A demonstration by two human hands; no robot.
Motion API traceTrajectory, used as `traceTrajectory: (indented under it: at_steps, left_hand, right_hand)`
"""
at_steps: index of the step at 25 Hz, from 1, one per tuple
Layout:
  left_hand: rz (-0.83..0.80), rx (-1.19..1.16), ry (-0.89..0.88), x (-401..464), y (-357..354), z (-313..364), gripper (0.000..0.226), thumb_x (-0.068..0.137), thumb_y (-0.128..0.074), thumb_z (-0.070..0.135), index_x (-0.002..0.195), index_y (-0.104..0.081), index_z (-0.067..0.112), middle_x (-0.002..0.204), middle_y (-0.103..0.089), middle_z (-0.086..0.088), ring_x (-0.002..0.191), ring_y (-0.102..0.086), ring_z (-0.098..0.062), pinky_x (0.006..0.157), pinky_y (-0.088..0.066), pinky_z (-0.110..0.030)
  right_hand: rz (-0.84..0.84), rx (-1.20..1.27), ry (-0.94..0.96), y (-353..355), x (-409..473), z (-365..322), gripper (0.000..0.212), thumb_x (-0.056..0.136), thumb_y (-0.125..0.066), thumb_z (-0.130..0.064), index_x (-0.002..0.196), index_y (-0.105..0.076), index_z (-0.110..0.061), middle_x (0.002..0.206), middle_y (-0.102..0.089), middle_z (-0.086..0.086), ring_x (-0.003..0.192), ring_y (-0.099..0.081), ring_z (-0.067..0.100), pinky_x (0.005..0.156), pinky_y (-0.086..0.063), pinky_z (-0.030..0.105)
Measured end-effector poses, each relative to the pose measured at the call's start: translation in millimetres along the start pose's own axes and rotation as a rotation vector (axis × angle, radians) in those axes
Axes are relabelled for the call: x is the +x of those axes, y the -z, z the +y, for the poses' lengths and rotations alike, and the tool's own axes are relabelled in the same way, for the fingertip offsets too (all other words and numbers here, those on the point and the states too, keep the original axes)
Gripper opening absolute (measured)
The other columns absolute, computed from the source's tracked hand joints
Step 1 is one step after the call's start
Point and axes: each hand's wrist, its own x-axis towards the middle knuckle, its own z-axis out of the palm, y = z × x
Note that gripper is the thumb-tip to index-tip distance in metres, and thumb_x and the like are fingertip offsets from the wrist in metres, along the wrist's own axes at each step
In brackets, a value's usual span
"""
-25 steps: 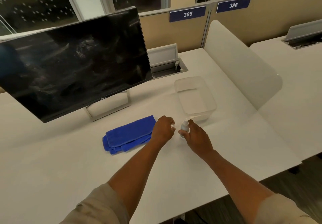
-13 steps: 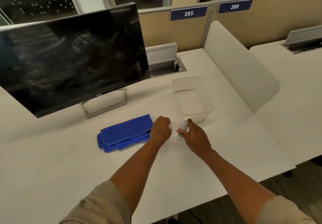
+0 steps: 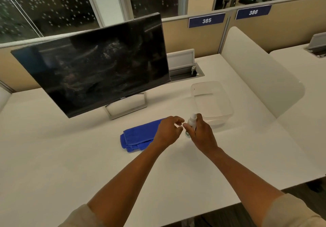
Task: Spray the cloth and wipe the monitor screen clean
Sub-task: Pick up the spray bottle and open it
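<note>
On the partition behind the table point(image 3: 70, 165), 2 blue signs are read: "385" point(image 3: 206, 20) and "386" point(image 3: 253, 12). "DELL" is printed on the lower bezel of 1 monitor point(image 3: 98, 64), whose dark screen is seen smeared. 1 folded blue cloth point(image 3: 139, 136) lies in front of the stand. 1 clear tub point(image 3: 211, 101), apparently empty, sits to the right. 1 small spray bottle point(image 3: 191, 123) is gripped upright by the right hand point(image 3: 202, 135), just in front of the tub. The left hand point(image 3: 169, 131) is held loosely curled beside it, over the cloth's edge, holding nothing visible.
</note>
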Motion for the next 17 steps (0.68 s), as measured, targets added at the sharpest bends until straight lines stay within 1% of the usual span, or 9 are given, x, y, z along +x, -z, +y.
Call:
traceTrajectory:
  at_steps: [3,6,8,11,13,15,17]
  left_hand:
    - [-0.040,-0.075,-0.028,-15,17,-20,0.022,0.085,-0.068,0.023,0.107,-0.070,0.023,0.092,-0.071,0.009,0.077,-0.064,-0.004,0.073,-0.052,-0.017]
    - [-0.059,-0.151,-0.028,-30,31,-36,0.020,0.082,-0.072,0.027,0.101,-0.067,0.031,0.087,-0.068,0.015,0.078,-0.065,0.003,0.065,-0.048,-0.006]
    - [-0.050,-0.147,-0.010,-36,38,-43,0.022,0.079,-0.074,0.029,0.099,-0.064,0.033,0.084,-0.066,0.017,0.078,-0.063,0.005,0.064,-0.045,-0.004]
    - [-0.012,-0.136,0.027,-40,46,-52,0.021,0.081,-0.073,0.033,0.098,-0.061,0.031,0.085,-0.063,0.017,0.077,-0.061,0.000,0.069,-0.044,-0.009]
    - [0.002,-0.139,0.057,-40,51,-58,0.026,0.081,-0.072,0.034,0.103,-0.060,0.027,0.089,-0.063,0.013,0.080,-0.061,-0.006,0.075,-0.049,-0.017]
    - [0.008,-0.175,0.073,-41,55,-64,0.029,0.080,-0.073,0.030,0.105,-0.059,0.023,0.090,-0.064,0.009,0.082,-0.062,-0.011,0.077,-0.053,-0.025]
    - [0.007,-0.211,0.076,-41,60,-68,0.028,0.081,-0.073,0.024,0.105,-0.059,0.020,0.091,-0.065,0.006,0.083,-0.063,-0.014,0.078,-0.054,-0.027]
  right_hand:
    - [-0.014,0.018,0.015,-16,2,-20,0.054,0.083,-0.054,-0.063,0.103,-0.045,-0.014,0.078,-0.057,-0.003,0.066,-0.057,0.021,0.057,-0.050,0.033]
    - [-0.010,0.052,0.070,-34,4,-38,0.049,0.079,-0.065,-0.059,0.097,-0.047,-0.017,0.074,-0.053,-0.007,0.061,-0.051,0.012,0.054,-0.045,0.021]
    - [-0.010,0.070,0.097,-45,5,-48,0.047,0.078,-0.068,-0.057,0.096,-0.048,-0.018,0.075,-0.053,-0.008,0.061,-0.051,0.009,0.055,-0.041,0.013]
    - [-0.047,0.084,0.099,-60,7,-59,0.053,0.075,-0.066,-0.060,0.100,-0.051,-0.016,0.083,-0.057,-0.006,0.069,-0.055,0.011,0.063,-0.046,0.012]
    - [-0.066,0.082,0.089,-69,9,-67,0.055,0.075,-0.067,-0.060,0.103,-0.052,-0.015,0.089,-0.060,-0.003,0.072,-0.056,0.012,0.066,-0.049,0.015]
    - [-0.070,0.079,0.089,-74,10,-76,0.056,0.074,-0.062,-0.065,0.103,-0.052,-0.017,0.092,-0.060,-0.003,0.074,-0.057,0.013,0.068,-0.049,0.015]
    - [-0.082,0.102,0.096,-77,13,-83,0.059,0.074,-0.055,-0.069,0.105,-0.052,-0.018,0.094,-0.058,-0.006,0.076,-0.058,0.013,0.068,-0.047,0.011]
